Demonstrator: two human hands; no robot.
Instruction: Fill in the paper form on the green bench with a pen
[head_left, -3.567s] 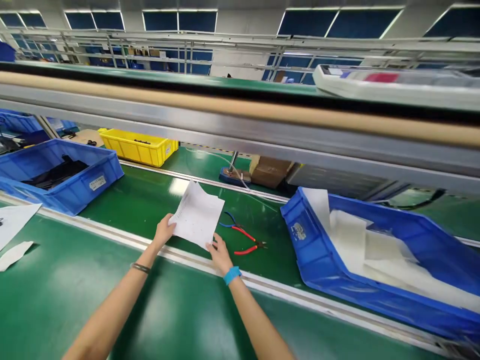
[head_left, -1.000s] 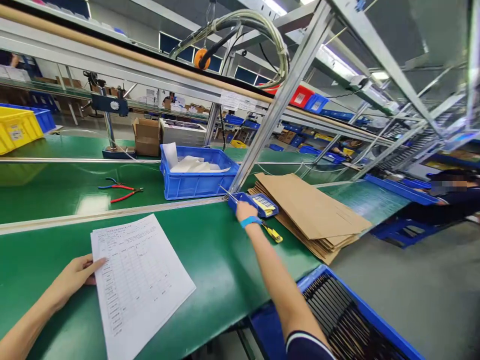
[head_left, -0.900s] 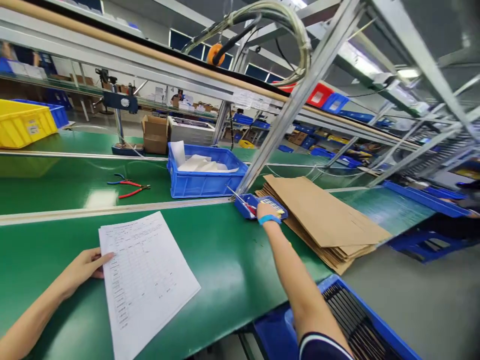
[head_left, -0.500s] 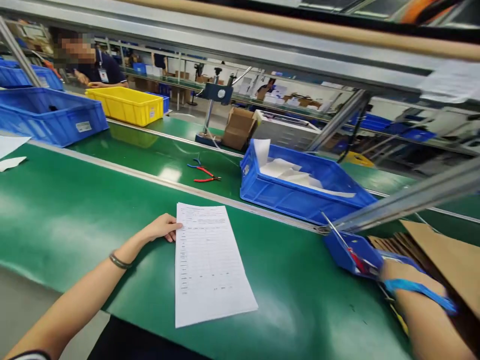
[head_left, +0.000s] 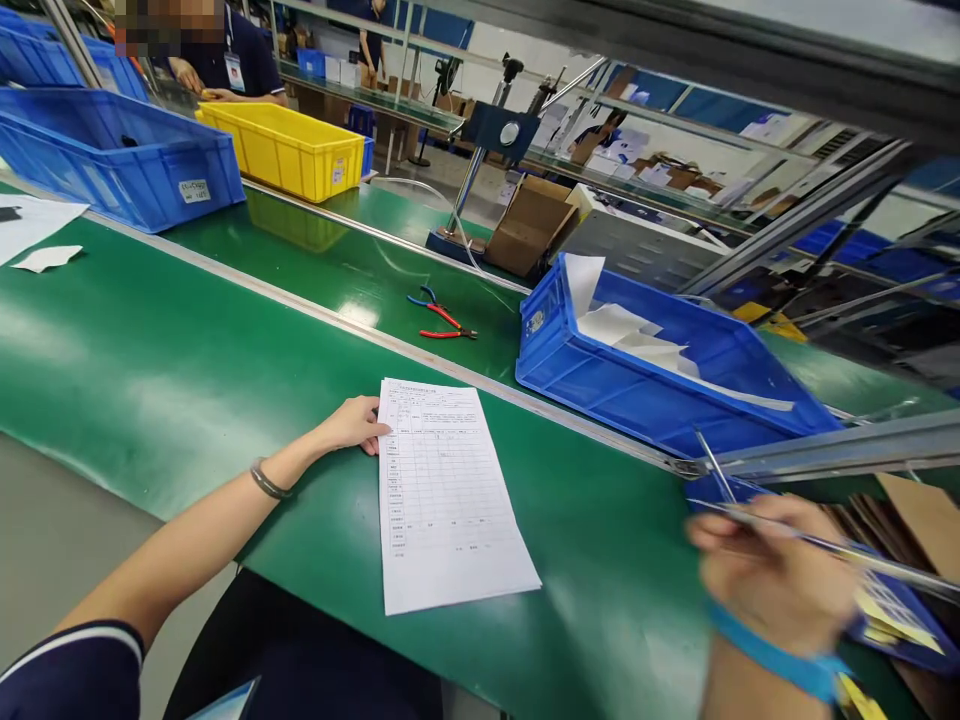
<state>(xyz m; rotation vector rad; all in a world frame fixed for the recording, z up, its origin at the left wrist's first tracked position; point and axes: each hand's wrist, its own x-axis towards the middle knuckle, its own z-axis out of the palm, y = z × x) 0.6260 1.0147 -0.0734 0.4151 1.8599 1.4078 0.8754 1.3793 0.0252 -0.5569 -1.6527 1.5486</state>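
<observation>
Presently I record the left hand (head_left: 349, 424) with fingers pinching the form (head_left: 450, 500) on the worktop (head_left: 225, 330), the blurred right hand (head_left: 784, 575) with fingers gripping a slim rod (head_left: 900, 572), which, if swung low, could snag the tool (head_left: 717, 468) leaning from the blue tray (head_left: 699, 491).

We could read no whole word. On the printed form (head_left: 454, 500), between the near and far edges of the green bench (head_left: 187, 350), heading and table entries were too small for us. Past the far edge, toward the left, we saw illegible white labels (head_left: 195, 191) on a blue bin (head_left: 142, 180) and a yellow bin (head_left: 277, 150).
</observation>
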